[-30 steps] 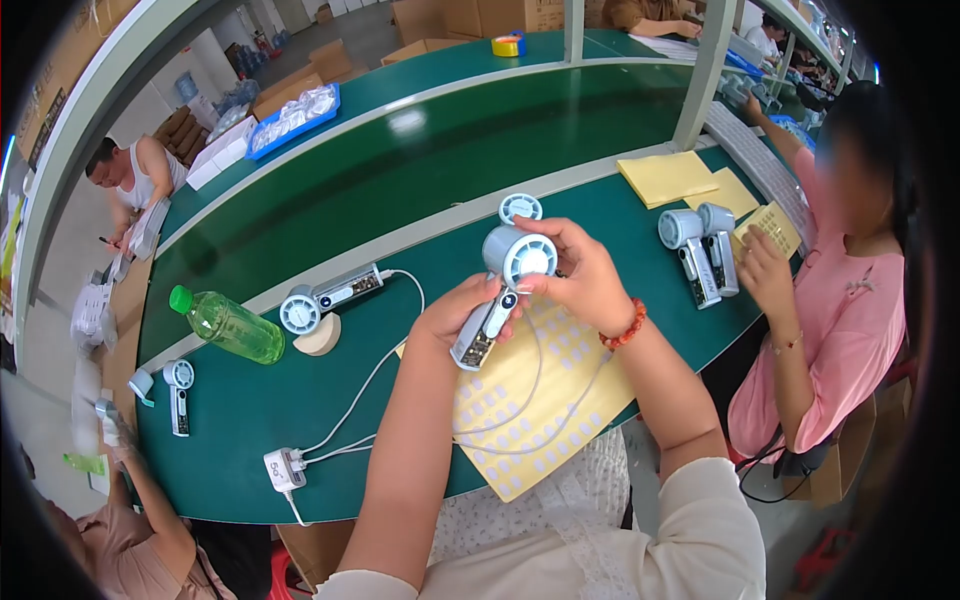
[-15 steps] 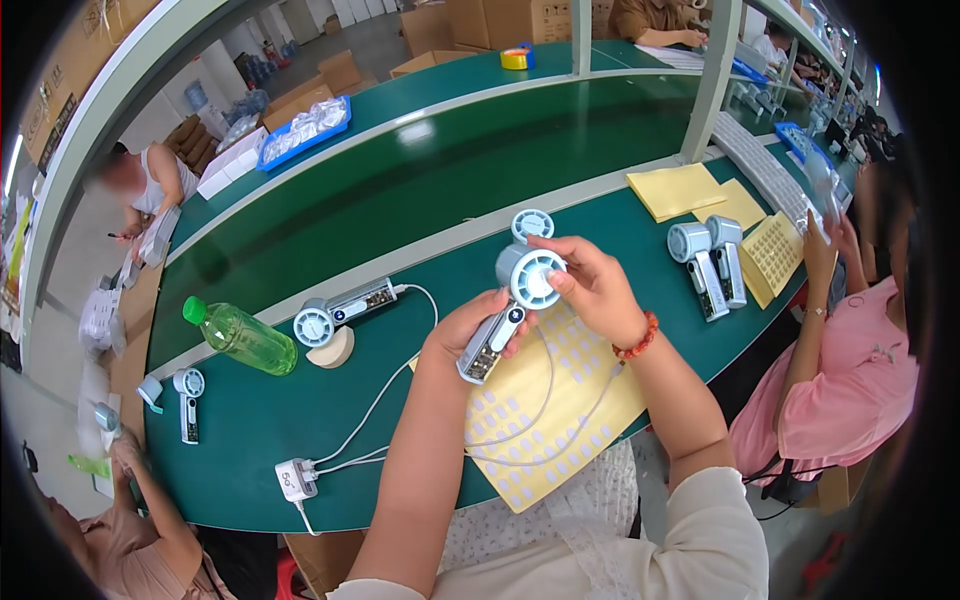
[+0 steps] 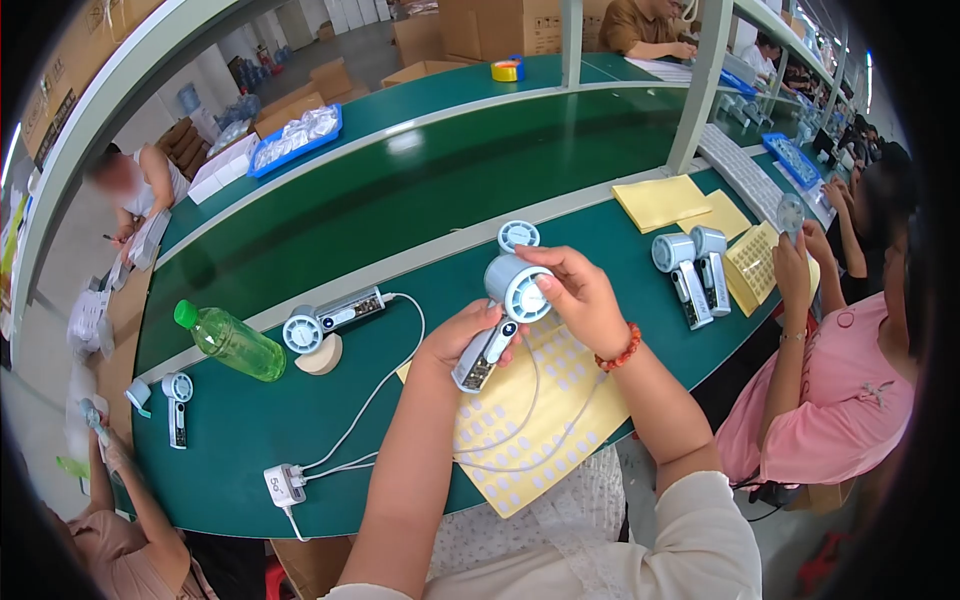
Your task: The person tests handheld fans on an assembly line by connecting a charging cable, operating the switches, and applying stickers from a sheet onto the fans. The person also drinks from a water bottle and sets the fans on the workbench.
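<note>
A light blue handheld fan is held between both hands, its handle slanting down to the left. My left hand is wrapped round the handle. My right hand, below which a red bead bracelet shows, pinches the fan's round head, thumb on its front. Another fan stands just behind it, mostly hidden. Under my hands lies a yellow sticker sheet with white cables across it. To the left, a fan with a cable plugged in lies beside a round cream object.
A green bottle and a white charger are at left, with more fans beyond. Two fans and yellow sheets lie at right. A co-worker in pink sits at right; others sit at left and far back.
My hands keep hold of the fan with little change. The co-worker in pink has moved a hand off the yellow sheets and now holds up a fan. The camera view has shifted slightly.
</note>
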Demonstrator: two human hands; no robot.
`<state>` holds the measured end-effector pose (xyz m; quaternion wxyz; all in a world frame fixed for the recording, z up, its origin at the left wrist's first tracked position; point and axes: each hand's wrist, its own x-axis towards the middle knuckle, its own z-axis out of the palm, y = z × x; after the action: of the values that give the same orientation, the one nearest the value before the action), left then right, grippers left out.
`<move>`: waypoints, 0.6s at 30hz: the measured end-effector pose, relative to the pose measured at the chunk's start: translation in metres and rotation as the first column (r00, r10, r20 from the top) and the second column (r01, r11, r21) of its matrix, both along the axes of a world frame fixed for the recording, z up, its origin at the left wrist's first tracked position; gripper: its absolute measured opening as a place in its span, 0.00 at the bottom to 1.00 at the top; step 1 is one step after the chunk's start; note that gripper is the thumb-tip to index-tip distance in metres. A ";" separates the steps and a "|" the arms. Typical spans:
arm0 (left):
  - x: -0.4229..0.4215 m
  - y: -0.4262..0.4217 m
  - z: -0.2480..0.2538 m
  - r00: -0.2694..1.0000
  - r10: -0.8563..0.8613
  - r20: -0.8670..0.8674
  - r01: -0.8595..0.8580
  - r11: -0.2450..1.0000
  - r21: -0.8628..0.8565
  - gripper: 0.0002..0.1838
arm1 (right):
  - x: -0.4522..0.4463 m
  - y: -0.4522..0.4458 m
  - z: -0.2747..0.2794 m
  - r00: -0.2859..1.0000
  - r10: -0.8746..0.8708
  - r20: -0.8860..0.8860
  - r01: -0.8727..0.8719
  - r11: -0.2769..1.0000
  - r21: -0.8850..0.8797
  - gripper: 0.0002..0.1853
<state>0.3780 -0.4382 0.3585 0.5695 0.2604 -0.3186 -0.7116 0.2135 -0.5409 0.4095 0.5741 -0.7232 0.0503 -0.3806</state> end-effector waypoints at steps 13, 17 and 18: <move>0.000 -0.001 -0.003 0.997 0.069 -0.016 -0.069 0.998 0.010 0.27 | 0.003 -0.006 -0.009 0.978 0.206 0.041 -0.209 0.971 0.112 0.19; 0.000 -0.003 -0.003 0.997 0.079 -0.008 -0.079 0.997 0.009 0.26 | 0.005 -0.005 -0.008 0.990 0.143 0.003 -0.143 0.989 0.038 0.18; -0.001 -0.002 0.000 0.996 0.092 0.012 -0.092 0.996 0.011 0.26 | 0.006 -0.004 -0.007 0.993 0.115 -0.013 -0.115 0.993 0.007 0.19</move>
<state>0.3770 -0.4406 0.3582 0.5984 0.2821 -0.3053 -0.6849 0.2190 -0.5447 0.4021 0.5971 -0.7255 0.0137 -0.3419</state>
